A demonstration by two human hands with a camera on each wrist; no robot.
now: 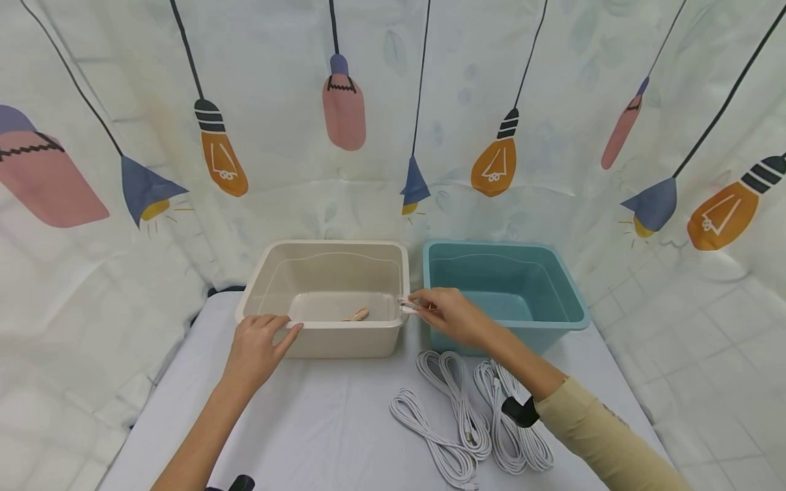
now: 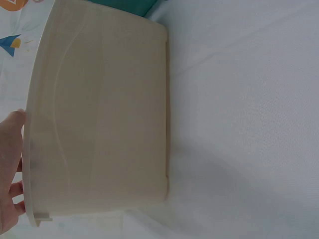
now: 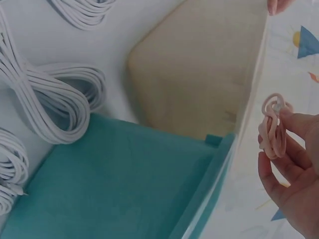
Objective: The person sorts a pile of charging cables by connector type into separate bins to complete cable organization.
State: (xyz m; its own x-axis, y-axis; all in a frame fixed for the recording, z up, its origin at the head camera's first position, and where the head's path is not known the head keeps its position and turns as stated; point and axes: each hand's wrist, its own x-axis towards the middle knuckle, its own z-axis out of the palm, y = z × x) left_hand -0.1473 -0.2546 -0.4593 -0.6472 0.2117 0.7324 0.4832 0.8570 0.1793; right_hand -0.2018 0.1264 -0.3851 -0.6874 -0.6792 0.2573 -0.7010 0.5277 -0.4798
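Note:
My right hand [image 1: 451, 314] pinches a small coiled cable [image 3: 273, 127] between thumb and fingers. It looks pale pink in the right wrist view, and I hold it over the right end of the beige bin [image 1: 344, 341]. Fingers of my left hand [image 1: 258, 348] rest on that bin's front rim, toward its left corner; in the left wrist view the thumb lies at the rim's edge. Inside the beige bin a small tan bundle [image 1: 359, 314] lies on the floor near the front wall, partly hidden by the rim.
To the right stands a teal bin [image 1: 510, 334], a narrow gap from the beige one. Several bundled white cables [image 1: 454, 409] lie on the white-covered table [image 1: 331, 423] before it, some beneath my right forearm. A curtain printed with lamps [image 1: 393, 102] hangs behind.

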